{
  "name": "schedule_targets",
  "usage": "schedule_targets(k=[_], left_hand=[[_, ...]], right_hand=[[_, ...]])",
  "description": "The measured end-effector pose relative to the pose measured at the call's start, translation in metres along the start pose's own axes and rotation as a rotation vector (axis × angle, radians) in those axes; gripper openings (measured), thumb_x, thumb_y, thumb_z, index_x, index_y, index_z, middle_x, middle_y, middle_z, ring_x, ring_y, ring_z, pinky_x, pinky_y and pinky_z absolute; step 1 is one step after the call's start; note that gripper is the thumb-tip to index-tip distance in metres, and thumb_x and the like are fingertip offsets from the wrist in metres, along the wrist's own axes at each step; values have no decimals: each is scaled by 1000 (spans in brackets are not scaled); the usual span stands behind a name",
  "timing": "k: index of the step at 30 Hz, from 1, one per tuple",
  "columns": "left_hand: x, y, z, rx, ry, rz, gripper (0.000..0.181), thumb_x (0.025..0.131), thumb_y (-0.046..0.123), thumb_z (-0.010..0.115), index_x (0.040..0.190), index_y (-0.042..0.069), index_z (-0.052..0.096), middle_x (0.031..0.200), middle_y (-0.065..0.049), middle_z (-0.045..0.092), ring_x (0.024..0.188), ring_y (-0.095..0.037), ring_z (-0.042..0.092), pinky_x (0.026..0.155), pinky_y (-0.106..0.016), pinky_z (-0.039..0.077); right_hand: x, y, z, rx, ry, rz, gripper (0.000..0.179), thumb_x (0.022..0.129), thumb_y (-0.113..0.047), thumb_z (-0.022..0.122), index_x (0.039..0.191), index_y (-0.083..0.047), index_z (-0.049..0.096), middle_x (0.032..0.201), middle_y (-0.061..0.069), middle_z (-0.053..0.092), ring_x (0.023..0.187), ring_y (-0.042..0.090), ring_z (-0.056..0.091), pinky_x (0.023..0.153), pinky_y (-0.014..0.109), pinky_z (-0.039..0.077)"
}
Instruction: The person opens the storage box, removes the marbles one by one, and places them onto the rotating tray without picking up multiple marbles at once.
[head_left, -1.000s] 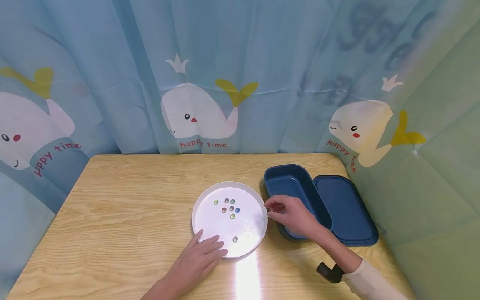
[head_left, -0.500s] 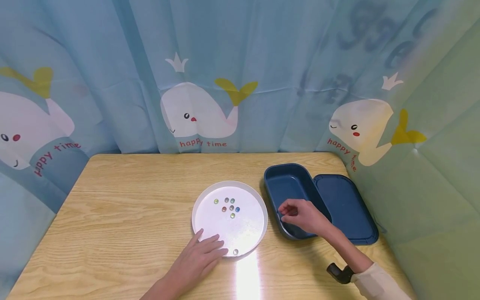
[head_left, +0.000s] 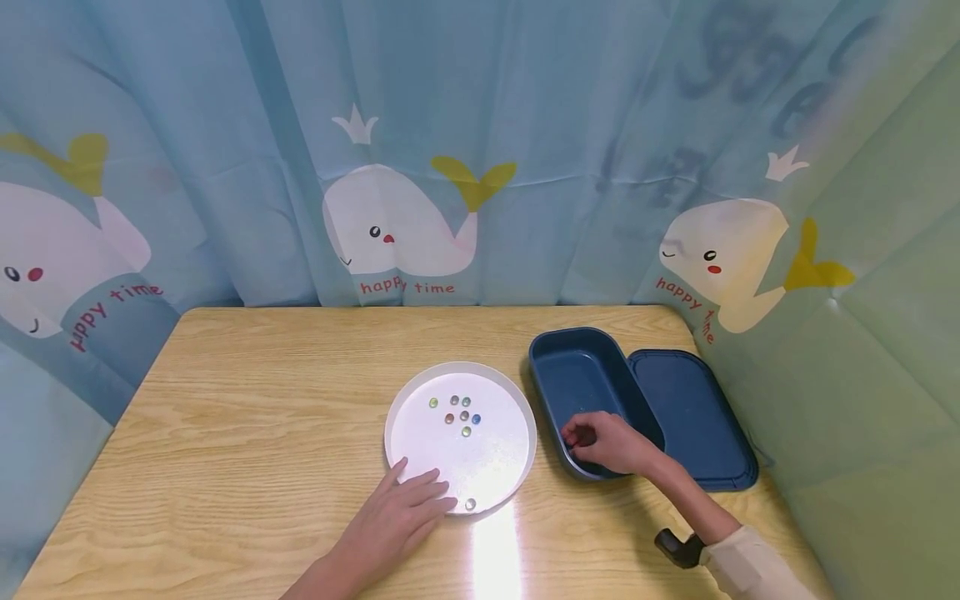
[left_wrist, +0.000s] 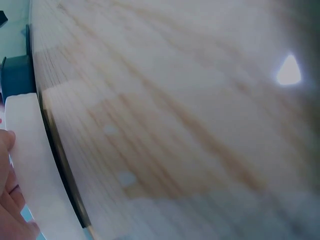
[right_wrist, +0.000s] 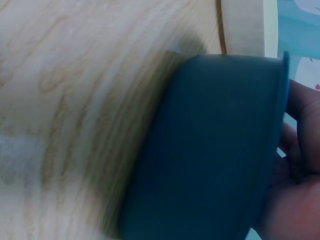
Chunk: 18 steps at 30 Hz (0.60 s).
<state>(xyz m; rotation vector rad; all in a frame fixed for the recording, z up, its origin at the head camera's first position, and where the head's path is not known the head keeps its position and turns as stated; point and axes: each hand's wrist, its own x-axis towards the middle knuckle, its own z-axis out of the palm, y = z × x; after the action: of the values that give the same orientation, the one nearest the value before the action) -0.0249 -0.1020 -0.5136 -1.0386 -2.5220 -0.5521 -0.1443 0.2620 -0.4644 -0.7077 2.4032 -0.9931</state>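
Observation:
A round white tray (head_left: 498, 467) lies on the table with several small glass marbles (head_left: 465, 416) grouped on it. One more marble (head_left: 470, 504) sits by its near rim. My left hand (head_left: 397, 515) rests on the tray's near left edge, fingers spread; in the left wrist view its fingers (left_wrist: 11, 200) are beside the white rim. My right hand (head_left: 611, 442) reaches into the near end of a deep blue box (head_left: 570, 346), fingers bent towards the thumb. Whatever is between those fingertips is hidden. The right wrist view shows the box's outer wall (right_wrist: 210, 145) in front of the hand.
A flat blue lid (head_left: 697, 417) lies against the right side of the box. Behind the wooden table (head_left: 262, 400) hangs a blue curtain (head_left: 540, 167) with whale prints, and it continues down the right side.
My right hand has moved from the tray's right rim across to the box and down into it. The lone marble has rolled to the near rim. My left hand stays put.

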Motion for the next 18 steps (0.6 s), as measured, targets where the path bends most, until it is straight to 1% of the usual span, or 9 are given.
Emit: schedule_targets(k=[4, 8, 13, 18], left_hand=[[0, 0, 0, 3, 4, 2, 23, 90, 23, 66, 112, 22, 75, 120, 1, 70, 119, -19, 61, 106, -55, 35], [0, 0, 0, 4, 8, 0, 23, 90, 23, 67, 112, 22, 75, 120, 1, 70, 119, -19, 61, 106, -55, 35], [0, 0, 0, 8, 7, 0, 25, 88, 22, 69, 112, 22, 75, 120, 2, 70, 119, -19, 61, 105, -55, 36], [0, 0, 1, 8, 16, 9, 25, 87, 21, 69, 112, 22, 75, 120, 1, 70, 118, -19, 62, 105, -56, 37]], right_hand=[[0, 6, 4, -27, -24, -17, 14, 88, 2, 67, 98, -7, 67, 90, -2, 62, 80, 8, 59, 69, 27, 51], [0, 5, 7, -76, -32, -33, 13, 89, 3, 65, 95, -9, 67, 86, -7, 59, 75, 7, 55, 65, 27, 48], [0, 2, 9, -106, -42, -30, 16, 88, 5, 63, 88, -11, 64, 81, -8, 56, 72, 7, 51, 63, 27, 44], [3, 3, 10, -144, -26, -31, 21, 85, 7, 64, 82, -14, 62, 77, -10, 54, 70, 6, 48, 63, 26, 41]])
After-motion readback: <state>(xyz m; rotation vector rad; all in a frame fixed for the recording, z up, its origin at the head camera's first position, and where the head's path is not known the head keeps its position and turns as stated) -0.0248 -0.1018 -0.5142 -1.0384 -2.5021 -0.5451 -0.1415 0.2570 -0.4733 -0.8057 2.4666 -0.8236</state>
